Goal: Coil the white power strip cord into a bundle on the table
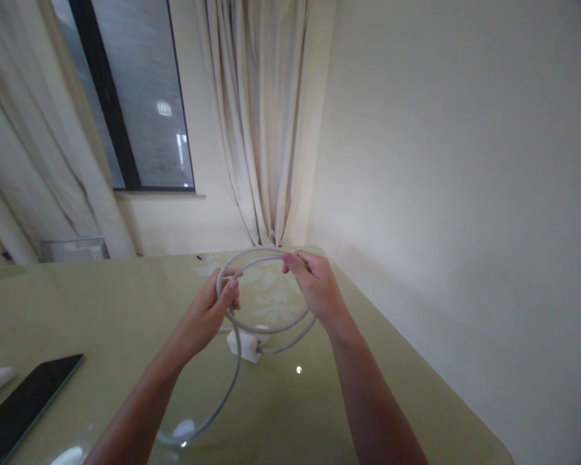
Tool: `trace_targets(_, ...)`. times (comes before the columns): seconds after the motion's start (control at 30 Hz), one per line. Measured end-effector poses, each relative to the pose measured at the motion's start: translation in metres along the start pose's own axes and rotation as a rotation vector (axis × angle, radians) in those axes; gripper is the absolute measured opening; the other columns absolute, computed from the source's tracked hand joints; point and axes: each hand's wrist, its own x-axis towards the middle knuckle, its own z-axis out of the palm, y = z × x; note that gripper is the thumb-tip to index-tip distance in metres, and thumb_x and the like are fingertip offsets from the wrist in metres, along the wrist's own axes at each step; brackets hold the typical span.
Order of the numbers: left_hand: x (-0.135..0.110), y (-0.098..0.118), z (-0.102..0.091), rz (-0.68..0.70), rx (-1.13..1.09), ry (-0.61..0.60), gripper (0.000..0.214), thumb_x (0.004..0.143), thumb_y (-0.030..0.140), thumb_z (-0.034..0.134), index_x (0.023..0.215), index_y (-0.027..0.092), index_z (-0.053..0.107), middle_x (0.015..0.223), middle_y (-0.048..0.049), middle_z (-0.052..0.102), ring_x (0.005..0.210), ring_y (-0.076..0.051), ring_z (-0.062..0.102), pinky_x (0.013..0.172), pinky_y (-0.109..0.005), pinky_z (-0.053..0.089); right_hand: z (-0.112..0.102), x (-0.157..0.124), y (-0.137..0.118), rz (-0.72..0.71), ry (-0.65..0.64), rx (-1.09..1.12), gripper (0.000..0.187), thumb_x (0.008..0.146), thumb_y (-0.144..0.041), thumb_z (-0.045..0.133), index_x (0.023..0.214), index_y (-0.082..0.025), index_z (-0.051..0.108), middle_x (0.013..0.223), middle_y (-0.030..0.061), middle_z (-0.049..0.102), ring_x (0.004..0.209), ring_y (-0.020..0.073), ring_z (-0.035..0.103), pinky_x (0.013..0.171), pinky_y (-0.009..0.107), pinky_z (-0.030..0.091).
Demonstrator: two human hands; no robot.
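Left hand point(210, 305) and right hand point(314, 279) both pinch the coiled pale cable point(271, 332), thumbs against fingers, over the desk point(126, 310) — white adapter point(243, 347) by the loops, wall point(465, 194) along the right edge, wider room leftward to a dark flat panel point(31, 403).

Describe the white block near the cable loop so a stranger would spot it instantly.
Above the glossy greenish table, find the left hand holding a looped pale cable. The white block shows just below the loop. Unlike the flat black slab at far left, it is chunky, with cable meeting its right side.
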Motion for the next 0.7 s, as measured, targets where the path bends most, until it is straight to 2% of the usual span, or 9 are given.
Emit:
trace_targets(0.1,-0.003,-0.004,-0.004,-0.062,-0.170,-0.203,0.045,0.094,0.057,0.060,0.118,0.020,0.065,0.095,-0.0068,0.072,0.092,-0.023,0.068,0.085,-0.037,0.055,-0.001,0.004,0.007,0.079,0.130,0.228,0.052,0.094,-0.068,0.058,0.076,-0.020,0.062,0.051,-0.0085,0.030,0.046,0.0090,0.025,0.046,0.027,0.019)
trace_targets(0.17,-0.005,-0.012,-0.002,-0.141,-0.215,-0.383,0.044,0.088,0.053,0.070,0.118,0.020,0.067,0.109,-0.0100,0.073,0.099,-0.025,0.070,0.087,-0.039,0.056,0.000,0.006,0.008,0.119,0.175,0.365,0.052,0.090,-0.069,0.062,0.076,-0.020,0.061,0.051,-0.0098,0.026,0.045,0.0078,0.019,0.044,0.026,0.014)
trace_targets(0.27,-0.009,-0.027,0.011,-0.162,-0.151,-0.590,0.037,0.088,0.050,0.071,0.112,0.021,0.070,0.110,-0.0096,0.073,0.099,-0.024,0.070,0.087,-0.038,0.056,0.001,0.007,0.005,0.128,0.260,0.511,0.050,0.086,-0.068,0.069,0.077,-0.019,0.062,0.053,-0.0105,0.023,0.045,0.0068,0.016,0.043,0.026,0.010)
trace_targets(0.37,-0.012,-0.037,0.032,-0.118,-0.103,-0.720,0.032,0.090,0.048,0.069,0.108,0.022,0.067,0.104,-0.0063,0.072,0.097,-0.021,0.069,0.088,-0.035,0.054,-0.001,0.009,0.004,0.117,0.371,0.585,0.050,0.083,-0.069,0.071,0.080,-0.019,0.063,0.055,-0.0108,0.021,0.046,0.0070,0.014,0.043,0.027,0.009)
trace_targets(0.43,-0.016,-0.037,0.049,-0.137,-0.134,-0.747,0.037,0.085,0.047,0.074,0.110,0.023,0.062,0.102,-0.0047,0.071,0.095,-0.020,0.068,0.085,-0.034,0.054,-0.004,0.009,0.004,0.114,0.429,0.605,0.051,0.083,-0.071,0.069,0.082,-0.020,0.064,0.056,-0.0109,0.020,0.046,0.0076,0.013,0.043,0.027,0.010)
trace_targets(0.53,-0.024,-0.032,0.073,-0.142,-0.158,-0.666,0.038,0.082,0.042,0.076,0.107,0.024,0.054,0.094,-0.0014,0.068,0.088,-0.020,0.067,0.079,-0.033,0.054,-0.009,0.009,0.004,0.095,0.486,0.639,0.050,0.085,-0.070,0.067,0.083,-0.020,0.063,0.057,-0.0108,0.020,0.046,0.0077,0.013,0.042,0.027,0.011)
trace_targets(0.63,-0.028,-0.031,0.088,-0.161,-0.188,-0.590,0.021,0.091,0.040,0.059,0.103,0.026,0.050,0.088,0.0000,0.064,0.073,-0.018,0.065,0.065,-0.031,0.052,-0.014,0.006,0.000,0.058,0.515,0.666,0.047,0.087,-0.065,0.069,0.082,-0.019,0.064,0.058,-0.0100,0.023,0.046,0.0068,0.017,0.042,0.025,0.014)
trace_targets(0.7,-0.024,-0.036,0.086,-0.195,-0.191,-0.529,0.020,0.095,0.043,0.049,0.105,0.026,0.051,0.084,0.0007,0.060,0.064,-0.017,0.059,0.055,-0.029,0.048,-0.021,0.002,-0.002,0.030,0.539,0.641,0.046,0.088,-0.064,0.069,0.083,-0.018,0.067,0.058,-0.0094,0.026,0.045,0.0063,0.022,0.042,0.024,0.018)
